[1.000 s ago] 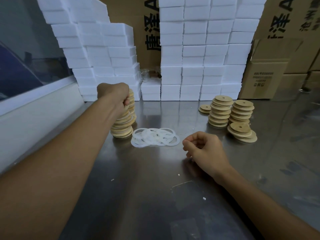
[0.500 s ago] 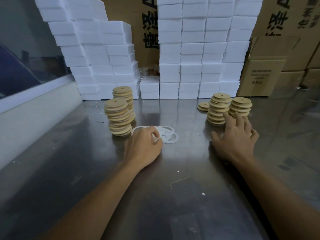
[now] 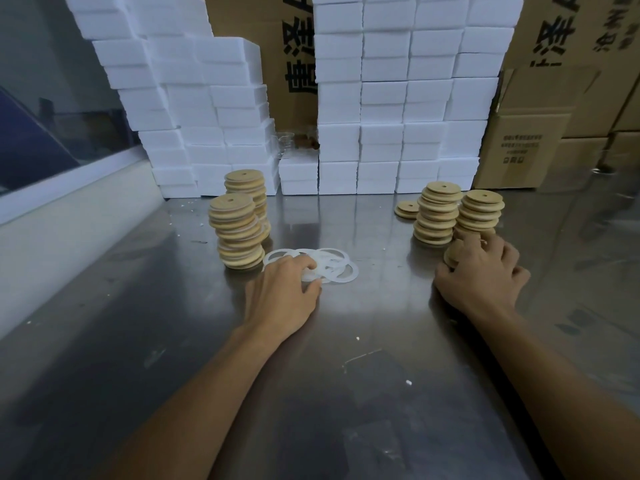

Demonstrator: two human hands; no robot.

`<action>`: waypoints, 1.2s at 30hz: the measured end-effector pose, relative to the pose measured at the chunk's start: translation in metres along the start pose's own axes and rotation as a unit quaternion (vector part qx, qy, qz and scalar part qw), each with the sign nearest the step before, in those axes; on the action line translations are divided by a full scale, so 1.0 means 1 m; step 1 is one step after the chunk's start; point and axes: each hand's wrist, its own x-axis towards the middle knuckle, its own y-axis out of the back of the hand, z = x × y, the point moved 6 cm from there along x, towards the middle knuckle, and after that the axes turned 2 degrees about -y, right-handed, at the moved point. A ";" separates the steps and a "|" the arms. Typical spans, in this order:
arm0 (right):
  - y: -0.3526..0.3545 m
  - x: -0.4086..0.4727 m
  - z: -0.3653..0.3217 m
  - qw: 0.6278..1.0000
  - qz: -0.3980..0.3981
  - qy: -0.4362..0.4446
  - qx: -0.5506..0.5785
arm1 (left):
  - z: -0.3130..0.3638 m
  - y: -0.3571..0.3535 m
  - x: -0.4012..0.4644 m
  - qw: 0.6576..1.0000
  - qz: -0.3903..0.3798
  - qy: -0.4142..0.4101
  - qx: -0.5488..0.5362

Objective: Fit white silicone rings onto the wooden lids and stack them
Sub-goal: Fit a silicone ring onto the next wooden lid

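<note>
Two tall stacks of round wooden lids [image 3: 237, 233] stand at the centre left of the steel table. In front of them lies a loose heap of white silicone rings [image 3: 332, 266]. My left hand [image 3: 284, 292] rests on the heap's left side, with its fingertips pinching a ring. On the right stand two more lid stacks [image 3: 437, 213] and a short pile. My right hand [image 3: 481, 275] covers that short pile and grips a wooden lid [image 3: 453, 252] at its top. A single pair of lids [image 3: 408, 209] lies behind.
White foam blocks [image 3: 381, 98] are stacked high along the back of the steel table [image 3: 346, 393]. Cardboard boxes [image 3: 530, 147] stand at the back right. A white ledge [image 3: 69, 216] borders the table on the left.
My left hand left the tall left stack and came down onto the rings. My right hand moved from the table's middle to the short lid pile on the right and closed on a lid.
</note>
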 end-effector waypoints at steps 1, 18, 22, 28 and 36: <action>0.000 0.000 0.000 1.000 -0.008 0.000 0.000 | 0.000 0.000 0.000 1.000 -0.002 0.002 0.004; 0.007 -0.026 -0.041 0.949 -0.004 0.118 0.292 | 0.011 0.010 -0.001 0.996 0.059 -0.052 -0.032; 0.005 -0.034 -0.050 0.919 -0.069 0.101 0.375 | 0.017 0.008 -0.004 0.959 0.053 -0.005 -0.280; -0.003 -0.046 -0.061 0.860 -0.173 0.071 0.475 | 0.028 -0.019 -0.011 0.859 -0.059 0.138 -0.490; -0.016 -0.070 -0.081 0.765 -0.302 0.011 0.569 | 0.026 -0.023 -0.016 0.872 -0.048 0.179 -0.453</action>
